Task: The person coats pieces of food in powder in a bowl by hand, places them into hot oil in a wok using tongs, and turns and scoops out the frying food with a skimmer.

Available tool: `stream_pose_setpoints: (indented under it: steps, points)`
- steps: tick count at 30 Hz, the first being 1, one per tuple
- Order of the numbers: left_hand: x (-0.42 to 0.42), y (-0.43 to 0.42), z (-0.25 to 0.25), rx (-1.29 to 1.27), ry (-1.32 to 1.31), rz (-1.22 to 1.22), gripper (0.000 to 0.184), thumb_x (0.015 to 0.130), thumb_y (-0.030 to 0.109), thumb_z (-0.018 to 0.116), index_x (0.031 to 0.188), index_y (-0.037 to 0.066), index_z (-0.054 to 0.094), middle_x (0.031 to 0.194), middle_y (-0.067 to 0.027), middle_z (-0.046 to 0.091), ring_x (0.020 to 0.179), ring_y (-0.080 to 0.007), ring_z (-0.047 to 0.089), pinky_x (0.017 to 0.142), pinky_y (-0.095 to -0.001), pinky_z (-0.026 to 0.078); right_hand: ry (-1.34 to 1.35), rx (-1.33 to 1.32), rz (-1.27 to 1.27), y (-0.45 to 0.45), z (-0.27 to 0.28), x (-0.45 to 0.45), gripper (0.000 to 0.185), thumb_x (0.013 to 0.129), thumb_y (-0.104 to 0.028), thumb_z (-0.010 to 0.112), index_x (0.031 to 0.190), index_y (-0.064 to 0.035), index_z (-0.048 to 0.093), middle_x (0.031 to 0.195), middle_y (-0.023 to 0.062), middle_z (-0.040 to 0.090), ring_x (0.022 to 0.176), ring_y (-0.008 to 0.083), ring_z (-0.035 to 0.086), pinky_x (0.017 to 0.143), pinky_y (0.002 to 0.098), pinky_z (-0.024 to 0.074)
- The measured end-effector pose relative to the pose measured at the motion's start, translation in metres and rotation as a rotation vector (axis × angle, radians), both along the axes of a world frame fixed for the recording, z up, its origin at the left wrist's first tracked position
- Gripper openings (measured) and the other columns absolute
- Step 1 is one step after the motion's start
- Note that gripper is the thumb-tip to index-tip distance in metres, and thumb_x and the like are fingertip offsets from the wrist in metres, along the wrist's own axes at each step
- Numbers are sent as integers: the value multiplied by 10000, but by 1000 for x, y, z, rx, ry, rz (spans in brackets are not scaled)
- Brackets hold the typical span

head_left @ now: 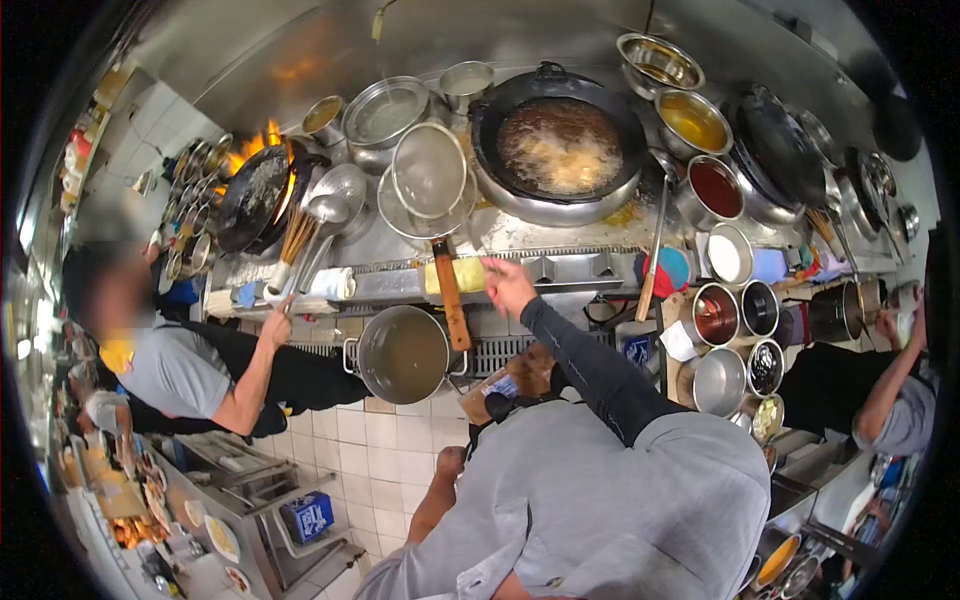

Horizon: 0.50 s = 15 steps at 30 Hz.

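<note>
My right hand (510,286) reaches over the front edge of the range, fingers apart and holding nothing that I can see. Just left of it are a folded yellow cloth (468,275) and the wooden handle of a fine-mesh strainer (430,172). Beyond the hand, a large wok (485,125) holds bubbling oil with pale, frothing food in it. My left hand (452,461) hangs low beside my body and looks curled closed; whether anything is inside it is hidden. A two-handled pot (365,365) of cloudy liquid stands below the strainer handle.
To the left, a co-worker (190,360) grips a utensil near a flaming wok (252,200). A ladle (655,235) leans on the range's right side. Bowls of red sauce (714,190) and yellow liquid (692,122) stand nearby. Another person (850,380) works at far right.
</note>
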State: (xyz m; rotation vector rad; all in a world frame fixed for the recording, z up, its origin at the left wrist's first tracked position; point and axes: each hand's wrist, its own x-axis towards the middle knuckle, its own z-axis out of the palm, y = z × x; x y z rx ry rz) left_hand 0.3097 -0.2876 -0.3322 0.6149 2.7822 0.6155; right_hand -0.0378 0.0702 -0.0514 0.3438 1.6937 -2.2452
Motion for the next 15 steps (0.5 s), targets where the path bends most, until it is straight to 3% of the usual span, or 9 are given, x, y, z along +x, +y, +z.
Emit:
stream_pose_setpoints:
  steps: [2,4,7,9,11,12,14,15]
  points:
    - [-32,11,21,444,-635,640,120,881,161,555,885,67,630,719,-71,604,617,-193,615,531,-315,490,-28,-40,-15,3,8,21,419,950,-91,525,1367,-50,525,637,-14,518,473,80,443,463,245,393]
    - [-62,24,39,688,-913,1013,122,907,172,558,938,66,610,732,-59,603,623,-180,613,529,-303,485,113,-46,-79,18,-6,24,406,957,-92,530,1360,-42,530,656,-31,513,510,67,446,479,237,390]
    - [-95,42,63,761,-820,1085,150,934,187,555,1000,55,581,733,-44,595,619,-161,603,518,-286,472,291,49,-129,69,6,36,377,970,-93,531,1341,-31,542,702,-65,512,576,37,425,505,225,376]
    - [-106,51,71,772,-819,1058,157,940,189,551,1012,52,578,738,-40,596,623,-155,604,517,-278,470,326,284,-129,118,55,55,378,972,-99,529,1346,-49,543,710,-65,500,592,27,411,526,214,364]
    - [-112,57,75,769,-839,1033,163,942,189,550,1019,50,582,751,-39,602,630,-153,606,516,-272,470,296,517,-144,167,66,71,367,981,-111,522,1343,-62,547,726,-73,499,600,27,400,547,205,365]
    - [-109,58,71,750,-859,1010,167,939,191,553,1024,50,584,756,-41,605,629,-152,606,515,-271,469,340,734,-188,183,90,82,373,923,-98,531,1286,-38,589,812,116,667,667,169,585,649,301,474]
    - [-94,48,42,704,-887,936,192,929,185,546,1027,31,607,750,-51,619,592,-150,589,492,-274,457,415,886,-253,210,106,99,348,909,-94,538,1244,-29,603,1085,229,664,993,349,646,872,373,492]
    - [-90,50,42,667,-874,926,193,921,175,540,1013,23,616,739,-53,621,579,-149,583,484,-275,452,443,933,-283,221,103,105,337,907,-87,534,1231,-32,609,1138,238,650,1080,382,620,918,392,482]
